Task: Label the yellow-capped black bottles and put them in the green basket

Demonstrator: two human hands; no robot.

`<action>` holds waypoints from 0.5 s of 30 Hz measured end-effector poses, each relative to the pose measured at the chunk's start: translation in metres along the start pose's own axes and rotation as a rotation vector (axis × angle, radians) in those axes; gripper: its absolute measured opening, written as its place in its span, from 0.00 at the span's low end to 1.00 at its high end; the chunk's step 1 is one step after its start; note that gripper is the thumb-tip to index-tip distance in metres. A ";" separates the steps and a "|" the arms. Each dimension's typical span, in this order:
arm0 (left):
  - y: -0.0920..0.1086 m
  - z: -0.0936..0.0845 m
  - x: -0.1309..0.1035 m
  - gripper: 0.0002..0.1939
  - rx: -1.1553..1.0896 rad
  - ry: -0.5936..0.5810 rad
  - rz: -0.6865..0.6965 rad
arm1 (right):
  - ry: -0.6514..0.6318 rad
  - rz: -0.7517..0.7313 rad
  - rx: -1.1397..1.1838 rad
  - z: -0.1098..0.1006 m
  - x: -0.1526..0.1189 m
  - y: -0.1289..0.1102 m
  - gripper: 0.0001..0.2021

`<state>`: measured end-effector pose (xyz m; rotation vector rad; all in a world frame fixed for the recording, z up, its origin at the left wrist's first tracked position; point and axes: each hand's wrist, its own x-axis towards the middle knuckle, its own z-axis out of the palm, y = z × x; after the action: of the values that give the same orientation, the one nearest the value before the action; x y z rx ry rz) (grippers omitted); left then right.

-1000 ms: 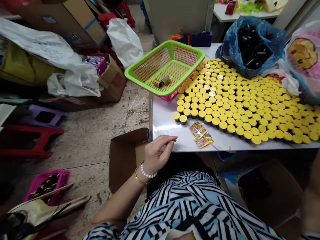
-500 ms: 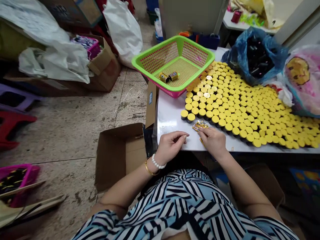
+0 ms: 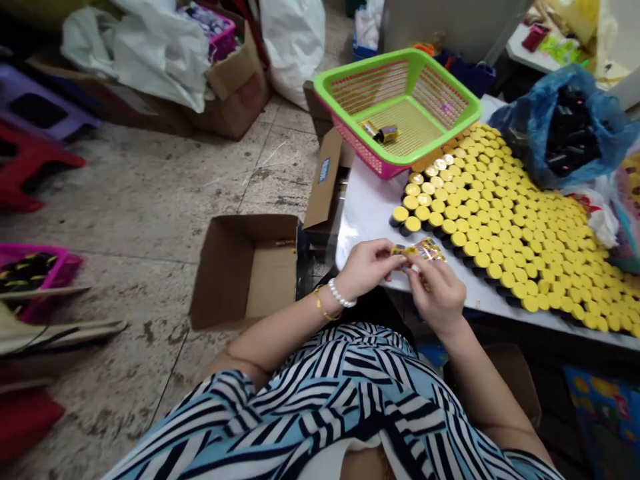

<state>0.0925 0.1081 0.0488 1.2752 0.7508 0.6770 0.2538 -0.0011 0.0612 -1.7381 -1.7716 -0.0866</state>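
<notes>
Near the table's front edge my two hands meet over small yellow printed labels [image 3: 431, 249]. My left hand [image 3: 364, 270] pinches one end of a yellow label [image 3: 399, 249] between thumb and fingers. My right hand [image 3: 441, 291] is closed on the labels, its fingertips against those of the left; how many pieces it holds is hidden. Just beyond, round black containers with yellow lids [image 3: 493, 223] stand packed side by side across the table [image 3: 357, 213]. Two small containers with yellow printed wraps [image 3: 387, 134] lie in the green basket [image 3: 325, 83] at the table's far left.
A blue plastic bag [image 3: 530, 117] of black pieces stands behind the lidded containers. On the floor to my left is an open cardboard box [image 3: 215, 277]. Farther left are a pink basket [image 3: 70, 267], a red stool [image 3: 40, 163] and a purple stool [image 3: 70, 120].
My left hand has moved right to the labels, and its fingers have closed on one's end. My right hand has turned inward to meet it. The whole view has shifted and tilted.
</notes>
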 end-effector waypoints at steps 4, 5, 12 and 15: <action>-0.003 0.010 -0.002 0.08 0.218 0.124 0.235 | 0.113 0.365 0.275 -0.004 -0.004 -0.009 0.27; -0.004 0.012 -0.004 0.07 0.254 0.117 0.280 | 0.105 0.456 0.389 -0.003 -0.005 -0.011 0.26; -0.005 0.021 -0.011 0.15 0.278 0.106 0.270 | 0.179 0.712 0.637 0.005 -0.008 -0.031 0.16; -0.007 0.019 -0.005 0.09 0.252 0.209 0.305 | 0.215 0.694 0.597 0.005 -0.001 -0.032 0.17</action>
<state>0.1047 0.0917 0.0444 1.5849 0.8394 0.9977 0.2224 -0.0033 0.0689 -1.6972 -0.8402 0.4812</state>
